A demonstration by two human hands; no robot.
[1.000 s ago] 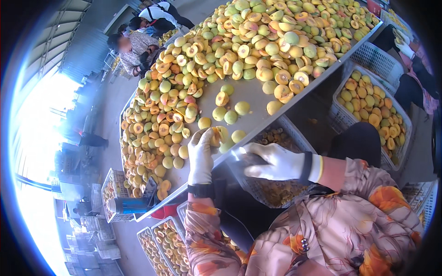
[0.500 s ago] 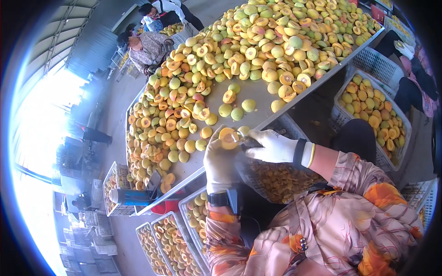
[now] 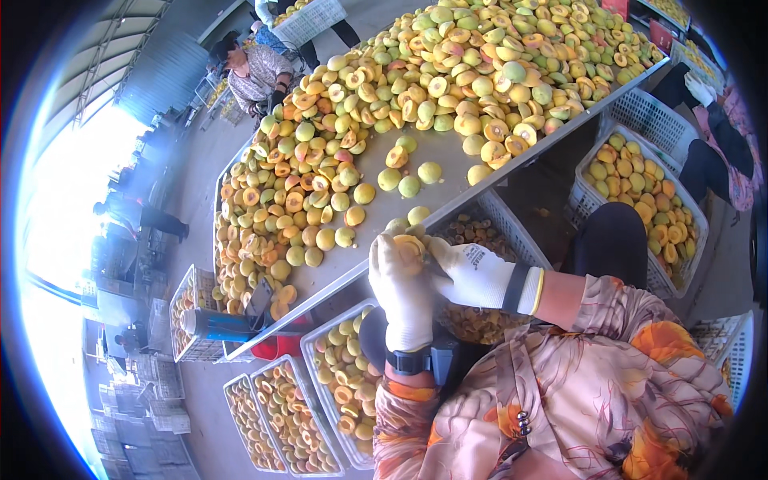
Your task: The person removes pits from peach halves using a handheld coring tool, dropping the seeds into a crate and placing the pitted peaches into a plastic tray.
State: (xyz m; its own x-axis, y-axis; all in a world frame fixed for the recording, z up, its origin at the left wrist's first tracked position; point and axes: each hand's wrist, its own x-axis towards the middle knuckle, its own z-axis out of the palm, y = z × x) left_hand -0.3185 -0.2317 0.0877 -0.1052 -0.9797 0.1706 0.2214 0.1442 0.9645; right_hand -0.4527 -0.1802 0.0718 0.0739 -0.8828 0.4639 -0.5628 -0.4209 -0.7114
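Note:
My left hand (image 3: 398,292), in a white glove, is closed around a yellow halved fruit (image 3: 410,250) above the near edge of the metal table. My right hand (image 3: 476,276), also gloved, is closed and meets the fruit from the right; what its fingers grip is hidden behind the fruit and left hand. A heap of whole-looking and halved yellow-green fruits (image 3: 480,72) covers much of the metal tabletop (image 3: 376,224), with a few loose ones by my hands. Below the table edge sits a crate of darker pieces (image 3: 472,320).
Crates of fruit stand at right (image 3: 640,188) and lower left (image 3: 288,408). A blue flask (image 3: 216,326) is at the table's left end. One co-worker (image 3: 256,80) works across the table, another person's gloved hand (image 3: 702,92) shows at right, and a person (image 3: 136,216) stands in the bright background.
My left hand has shifted right, and my hands have come together around the fruit, whose cut face showed half a second ago. In the back, a co-worker now carries a crate.

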